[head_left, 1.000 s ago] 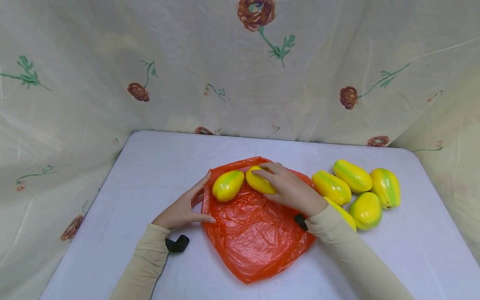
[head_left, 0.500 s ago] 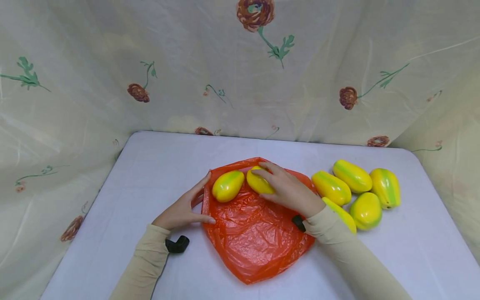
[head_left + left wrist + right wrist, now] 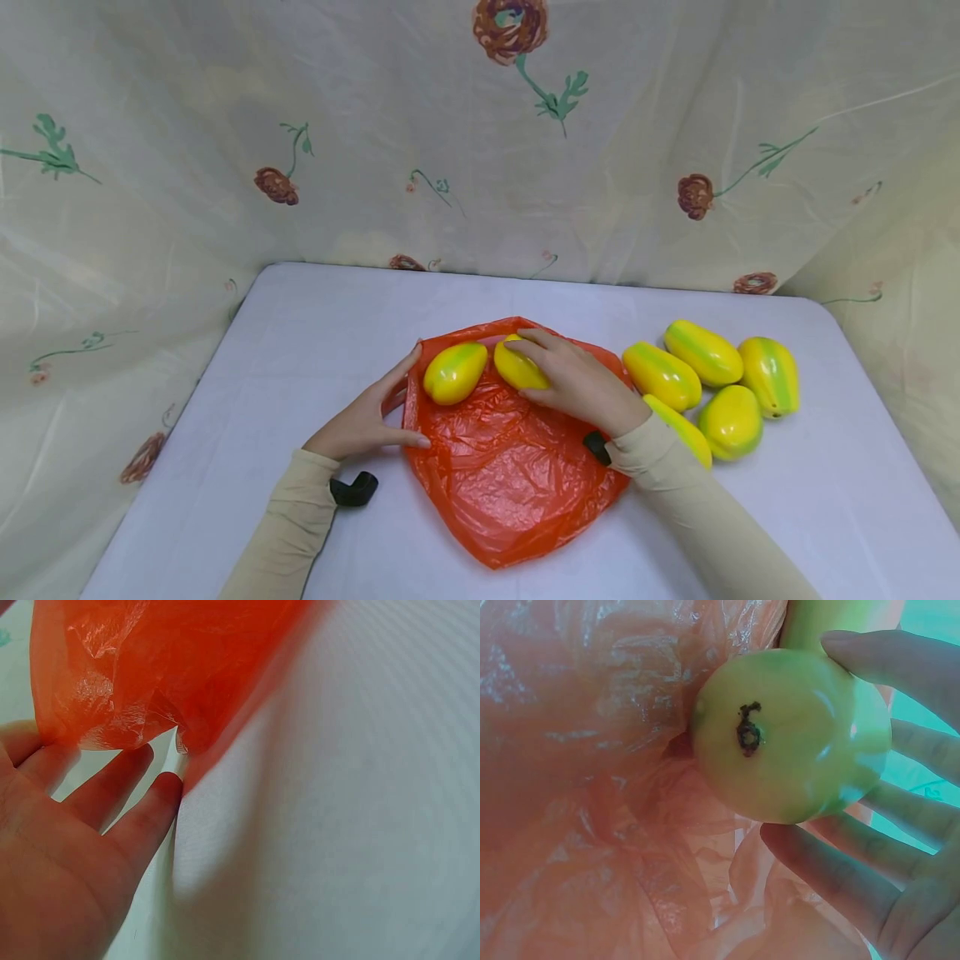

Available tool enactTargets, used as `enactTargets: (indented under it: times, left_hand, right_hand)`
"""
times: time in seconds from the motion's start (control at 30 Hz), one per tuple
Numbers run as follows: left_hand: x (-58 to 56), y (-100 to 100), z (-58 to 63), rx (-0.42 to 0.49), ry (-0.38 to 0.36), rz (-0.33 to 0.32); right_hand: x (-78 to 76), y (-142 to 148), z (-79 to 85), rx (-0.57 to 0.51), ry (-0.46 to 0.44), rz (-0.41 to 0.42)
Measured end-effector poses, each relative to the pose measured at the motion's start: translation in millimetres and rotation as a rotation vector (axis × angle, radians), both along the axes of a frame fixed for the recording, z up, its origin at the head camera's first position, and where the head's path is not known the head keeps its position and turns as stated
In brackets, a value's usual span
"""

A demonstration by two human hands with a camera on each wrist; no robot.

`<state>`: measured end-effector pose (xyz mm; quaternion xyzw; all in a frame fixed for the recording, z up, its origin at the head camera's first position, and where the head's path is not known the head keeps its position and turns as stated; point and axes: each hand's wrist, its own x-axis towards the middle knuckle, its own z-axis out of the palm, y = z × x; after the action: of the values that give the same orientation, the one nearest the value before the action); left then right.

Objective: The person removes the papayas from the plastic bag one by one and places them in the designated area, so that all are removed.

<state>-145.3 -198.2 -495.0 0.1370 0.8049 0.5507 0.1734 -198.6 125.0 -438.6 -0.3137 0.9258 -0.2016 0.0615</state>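
A red plastic bag (image 3: 517, 492) lies spread on the table, its mouth facing up. Two yellow-green papayas are at its far part. The left papaya (image 3: 455, 372) rests there untouched. My right hand (image 3: 581, 375) curls thumb and fingers around the other papaya (image 3: 519, 363); in the right wrist view, the end of this papaya (image 3: 795, 742) with its dark stem mark faces the camera. At the bag's left edge is my left hand (image 3: 367, 421), fingers extended along the outside and thumb over the rim. The left wrist view shows its fingertips (image 3: 166, 787) against the red plastic.
Several more papayas lie grouped on the right of the table, including a papaya (image 3: 731, 422) at the near side and a papaya (image 3: 703, 352) at the back. One is partly behind the right sleeve (image 3: 675, 467). A floral curtain (image 3: 480, 167) hangs behind the white table (image 3: 330, 308).
The right hand and the papaya in it have shifted very slightly. The left hand, bag and other papayas stay where they were.
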Motion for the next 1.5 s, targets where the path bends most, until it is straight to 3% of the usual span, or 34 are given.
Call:
enactTargets:
  times: [0.9, 1.5]
  left_hand:
    - [0.4, -0.3, 1.0, 0.0, -0.007, 0.005]
    - [0.8, 0.5, 1.4, -0.011, -0.009, 0.006]
  right_hand:
    - [11.3, 6.0, 12.7, -0.064, 0.004, 0.035]
    - [27.4, 29.0, 28.0, -0.178, -0.066, -0.032]
